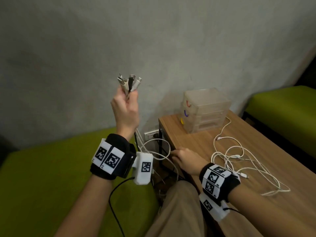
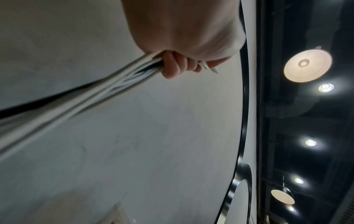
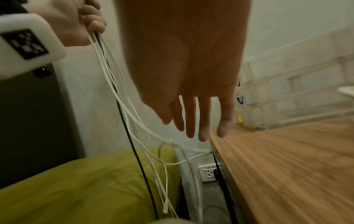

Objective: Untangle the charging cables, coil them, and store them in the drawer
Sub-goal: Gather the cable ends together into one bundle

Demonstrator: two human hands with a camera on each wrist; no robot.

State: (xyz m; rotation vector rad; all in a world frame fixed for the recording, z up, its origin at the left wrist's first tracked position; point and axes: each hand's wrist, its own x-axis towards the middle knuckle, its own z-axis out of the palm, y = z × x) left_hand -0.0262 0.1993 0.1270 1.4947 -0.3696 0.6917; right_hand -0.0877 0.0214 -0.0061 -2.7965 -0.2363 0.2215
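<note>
**Charging cables: one bunch held up, one loose pile on the table**

Charging cables (image 1: 129,84), several white ones plus one black one, are bunched together in the left hand (image 1: 125,110), which is raised up in front of the grey wall (image 1: 68,57). The fingers are curled tight round the bundle, connector ends sticking out the top, and the rest hangs down past the wrist toward the gap beside the lime-green cushioned seat (image 1: 51,168).

The right hand (image 1: 185,159) is lower down, at the near left corner of the brown wooden table (image 1: 256,211). Its fingers are stretched out straight and hold nothing, and the wrist view is too blurry to say if they actually touch the dangling white strands.

A bit further out on the tabletop there's a second loose tangle of white cable (image 1: 239,161), well apart from either hand. Beyond that, at the far corner against the wall, sits the clear plastic drawer unit (image 1: 205,110), drawers all closed, with red, blue and yellow handles. A white wall socket (image 1: 151,135) shows below the table edge.
</note>
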